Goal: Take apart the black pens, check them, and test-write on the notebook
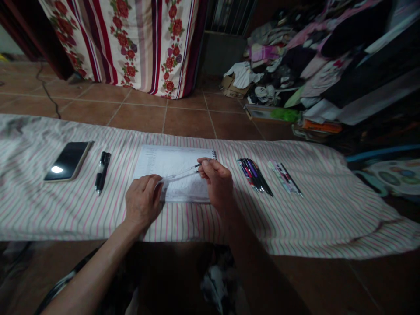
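A spiral notepad (pixel 170 164) lies on a pink-striped cloth (pixel 295 210) spread over the tiled floor. My left hand (pixel 142 201) rests at the pad's near left corner, fingers curled around the end of a clear pen barrel (pixel 173 177). My right hand (pixel 217 181) hovers over the pad's right side and pinches a thin pen refill (pixel 192 167). The barrel and the refill lie nearly parallel, tips close together above the paper.
On the cloth lie a dark phone (pixel 68 160) at the left, a black pen (pixel 102 171) beside it, a bunch of pens (pixel 254 175) and some more pens (pixel 285 177) to the right. A floral curtain (pixel 131 43) and a heap of clothes (pixel 295 57) stand behind.
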A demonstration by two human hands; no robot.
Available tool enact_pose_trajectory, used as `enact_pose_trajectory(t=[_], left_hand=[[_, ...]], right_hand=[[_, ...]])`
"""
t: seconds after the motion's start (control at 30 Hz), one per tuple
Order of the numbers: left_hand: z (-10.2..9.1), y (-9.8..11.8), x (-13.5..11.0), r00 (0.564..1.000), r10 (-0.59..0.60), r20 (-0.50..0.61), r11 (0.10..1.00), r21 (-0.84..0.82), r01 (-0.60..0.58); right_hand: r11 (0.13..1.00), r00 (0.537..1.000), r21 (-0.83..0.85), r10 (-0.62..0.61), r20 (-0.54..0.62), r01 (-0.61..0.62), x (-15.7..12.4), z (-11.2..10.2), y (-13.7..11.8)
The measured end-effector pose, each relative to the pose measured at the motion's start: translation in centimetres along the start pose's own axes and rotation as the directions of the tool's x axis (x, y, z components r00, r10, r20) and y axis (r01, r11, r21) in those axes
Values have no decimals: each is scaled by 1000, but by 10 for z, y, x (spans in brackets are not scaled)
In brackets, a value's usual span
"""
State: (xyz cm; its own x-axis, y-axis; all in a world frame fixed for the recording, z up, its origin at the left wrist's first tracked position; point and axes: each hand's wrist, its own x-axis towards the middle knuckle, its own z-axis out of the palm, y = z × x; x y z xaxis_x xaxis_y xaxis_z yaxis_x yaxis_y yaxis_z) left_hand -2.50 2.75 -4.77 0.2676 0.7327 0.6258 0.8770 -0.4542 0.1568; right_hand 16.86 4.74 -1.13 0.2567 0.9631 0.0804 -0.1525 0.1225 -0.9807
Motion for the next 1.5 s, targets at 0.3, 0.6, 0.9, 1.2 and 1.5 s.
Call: enact_pose_trajectory(t=[0.3,0.6,0.9,1.2,1.5], left_hand=[[-1,1,1,1000,-10,15,1000,-21,10],[-3,1,1,1000,-6,21,1000,-4,6],[-2,0,1,1000,-9,8,1000,-7,9],[-3,1,1,1000,-23,14,1000,-13,24],[-4,0,1,1000,-27,14,1000,-15,27]], right_hand=[[1000,1000,-21,-4,-7,4,0,0,1],[1000,1000,-2,1,-4,-2,0,0,0],[1000,1000,-5,-8,-23,8,1,3,1],[999,1000,22,23,7,-24,1,1,1],[1000,1000,8,25,11,-25,3,0,4]])
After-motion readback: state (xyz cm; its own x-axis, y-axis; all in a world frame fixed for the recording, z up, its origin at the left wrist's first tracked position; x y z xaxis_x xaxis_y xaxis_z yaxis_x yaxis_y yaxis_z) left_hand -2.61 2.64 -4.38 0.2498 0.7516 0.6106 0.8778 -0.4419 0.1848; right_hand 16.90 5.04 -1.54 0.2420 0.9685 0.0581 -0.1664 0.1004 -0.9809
